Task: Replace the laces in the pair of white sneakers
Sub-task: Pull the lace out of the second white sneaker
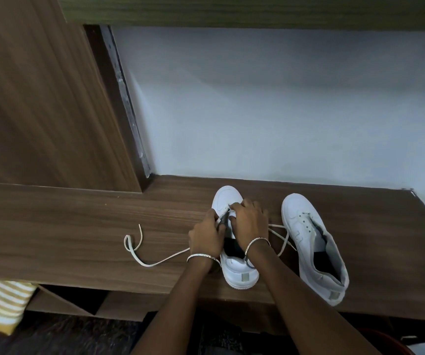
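Since both forearms reach in over the near edge of the wooden desk (78, 221), the work sits close to the person. The first sneaker (242, 275) stands on the desk with its heel toward the camera and its toe toward the wall, and both hands are over its eyelets. The left hand (206, 235) has its fingers curled in and seems to pinch the lace (160, 260) where it meets the upper. The right hand (251, 221) arches over the tongue with fingers bent down onto the shoe; whether they grip the lace or only steady the flap I cannot tell. One end of the lace trails left across the desk into a loose loop, and the other lies to the right, between the shoes. With so much slack, only the rows nearest the toe look threaded, though I cannot say whether this lace is going in or coming out. Just beside it, the second sneaker (306, 226) stands with bare eyelets and a slumped collar, so its lacing is wholly left to do. Both shoes are plain white with dark linings, and the lace is flat and off-white
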The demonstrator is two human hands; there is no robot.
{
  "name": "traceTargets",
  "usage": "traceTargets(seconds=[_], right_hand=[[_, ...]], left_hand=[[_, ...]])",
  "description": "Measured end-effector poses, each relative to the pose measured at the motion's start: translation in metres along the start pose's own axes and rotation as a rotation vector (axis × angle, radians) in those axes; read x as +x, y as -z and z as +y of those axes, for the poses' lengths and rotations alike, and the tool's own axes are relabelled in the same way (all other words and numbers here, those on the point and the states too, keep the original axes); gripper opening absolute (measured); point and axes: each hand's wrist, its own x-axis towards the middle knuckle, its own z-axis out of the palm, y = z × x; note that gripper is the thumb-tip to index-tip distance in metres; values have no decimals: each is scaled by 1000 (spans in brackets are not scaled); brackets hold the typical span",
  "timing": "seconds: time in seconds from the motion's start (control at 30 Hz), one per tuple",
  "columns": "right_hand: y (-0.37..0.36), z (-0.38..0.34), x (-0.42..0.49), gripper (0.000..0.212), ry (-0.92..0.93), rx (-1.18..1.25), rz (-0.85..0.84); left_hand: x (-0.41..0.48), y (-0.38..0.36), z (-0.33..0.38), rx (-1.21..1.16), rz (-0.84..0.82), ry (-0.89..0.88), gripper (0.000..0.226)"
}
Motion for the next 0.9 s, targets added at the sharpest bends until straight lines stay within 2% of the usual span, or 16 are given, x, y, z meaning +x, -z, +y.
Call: traceTargets(seconds=[0.1, 0.2, 0.27, 0.33, 0.37, 0.53, 0.67, 0.77, 0.83, 0.9], right_hand=[[3, -4, 3, 9, -11, -94, 72], [-1, -1, 3, 21, -14, -108, 121], [-4, 2, 1, 18, -9, -64, 155], [-5, 6, 1, 6, -54, 55, 217], [-3, 7, 1, 2, -99, 157, 234], [0, 15, 9, 26, -361, 839, 209], [35, 22, 17, 20, -677, 1496, 196], [63, 49, 23, 27, -781, 1737, 267], [78, 72, 24, 36, -787, 1892, 320], [90, 95, 23, 42, -788, 1950, 365]], left_hand=[[0, -3, 1, 33, 19, -5, 19], [-1, -6, 4, 84, 30, 5, 19], [-2, -8, 6, 115, 41, 31, 17], [-2, -12, 8, 142, 45, 56, 16], [-1, -13, 8, 158, 47, 62, 17], [-6, -11, 15, 164, 56, 93, 19], [-9, -11, 20, 188, 74, 95, 19], [-9, -12, 23, 216, 64, 97, 20], [-10, -12, 24, 216, 58, 104, 24], [-9, -12, 23, 233, 64, 105, 26]])
